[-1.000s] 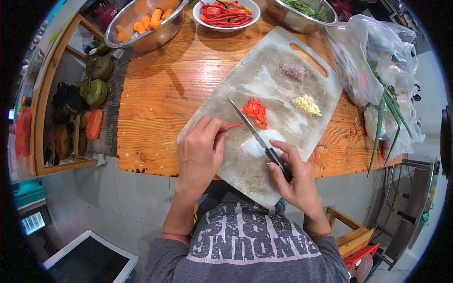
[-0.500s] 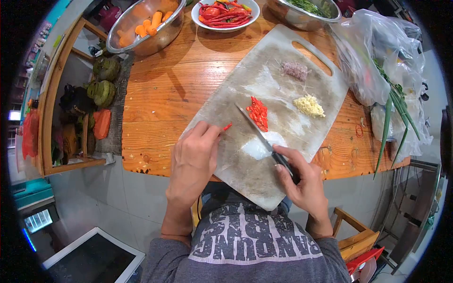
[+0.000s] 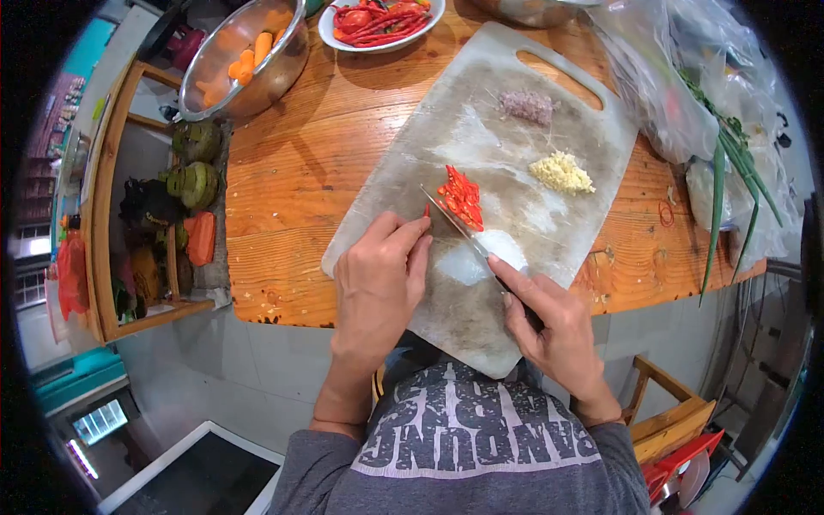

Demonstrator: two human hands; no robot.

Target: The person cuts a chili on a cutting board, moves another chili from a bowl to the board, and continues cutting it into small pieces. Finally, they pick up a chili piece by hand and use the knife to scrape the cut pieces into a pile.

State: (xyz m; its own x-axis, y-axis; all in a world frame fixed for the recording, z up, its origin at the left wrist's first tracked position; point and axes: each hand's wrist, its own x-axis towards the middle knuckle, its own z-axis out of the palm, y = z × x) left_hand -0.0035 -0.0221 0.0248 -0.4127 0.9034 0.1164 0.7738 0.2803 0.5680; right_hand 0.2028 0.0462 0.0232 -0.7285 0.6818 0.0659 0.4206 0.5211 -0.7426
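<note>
My left hand (image 3: 378,279) pinches a short piece of red chili (image 3: 427,209) on the worn cutting board (image 3: 378,193). My right hand (image 3: 554,330) grips the dark handle of a knife (image 3: 459,227), its index finger stretched along the top of the blade. The blade tip is close to the chili piece. Just beyond the blade lies a small pile of sliced red chili (image 3: 459,197). Chopped pale yellow bits (image 3: 562,172) and a minced purplish heap (image 3: 527,107) rest farther up the board.
A metal bowl of carrots (image 3: 245,64) and a white bowl of red chilies (image 3: 380,24) stand at the table's back. Plastic bags (image 3: 661,103) and green onions (image 3: 742,163) are on the right. A wooden shelf (image 3: 107,206) stands left, a stool (image 3: 674,421) lower right.
My left hand has moved right with the chili piece, closer to the knife. My right index finger now stretches forward onto the blade. The view has shifted slightly.
</note>
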